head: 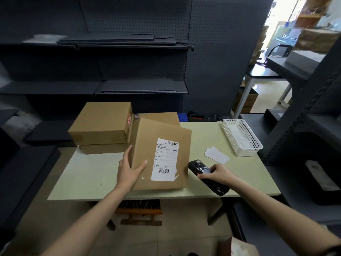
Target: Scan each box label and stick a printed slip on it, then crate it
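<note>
A brown cardboard box point(147, 145) is tilted up on the pale green table point(88, 178), its face with a white shipping label point(166, 160) turned toward me. My left hand point(129, 170) holds the box's left edge, thumb on the front face and fingers along the side. My right hand point(219, 174) grips a black handheld scanner point(203, 169) just right of the box, its head pointing at the box's lower right corner. Two white printed slips point(216, 154) lie on the table behind the scanner.
Stacked brown boxes point(101, 122) stand at the table's back left, another behind the held box. A white mesh basket point(241, 137) sits at the back right. Dark shelving surrounds the table; a blue crate point(182, 117) shows behind it. A wooden stool point(140, 209) stands underneath.
</note>
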The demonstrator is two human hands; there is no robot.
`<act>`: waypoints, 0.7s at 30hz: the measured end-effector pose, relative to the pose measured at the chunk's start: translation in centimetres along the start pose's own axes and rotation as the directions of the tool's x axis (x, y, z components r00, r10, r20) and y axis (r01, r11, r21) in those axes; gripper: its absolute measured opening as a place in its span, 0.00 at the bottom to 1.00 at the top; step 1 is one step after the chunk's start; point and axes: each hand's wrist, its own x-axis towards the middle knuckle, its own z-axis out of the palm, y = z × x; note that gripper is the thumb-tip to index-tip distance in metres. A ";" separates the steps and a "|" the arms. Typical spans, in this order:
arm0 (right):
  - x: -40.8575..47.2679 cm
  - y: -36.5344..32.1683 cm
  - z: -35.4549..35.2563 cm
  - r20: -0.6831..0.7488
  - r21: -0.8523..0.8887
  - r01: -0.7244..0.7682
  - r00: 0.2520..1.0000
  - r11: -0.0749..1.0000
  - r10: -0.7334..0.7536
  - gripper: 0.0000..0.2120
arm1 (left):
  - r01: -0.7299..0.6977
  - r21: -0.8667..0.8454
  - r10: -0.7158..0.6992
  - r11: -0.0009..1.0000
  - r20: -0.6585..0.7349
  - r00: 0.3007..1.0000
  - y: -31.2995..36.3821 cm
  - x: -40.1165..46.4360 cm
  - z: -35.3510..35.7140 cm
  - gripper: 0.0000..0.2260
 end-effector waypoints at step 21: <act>-3.1 -2.5 2.9 0.205 -0.106 0.113 0.975 0.988 -0.089 0.29 | 0.012 -0.019 -0.013 1.000 -0.031 0.999 -1.1 0.3 0.0 0.37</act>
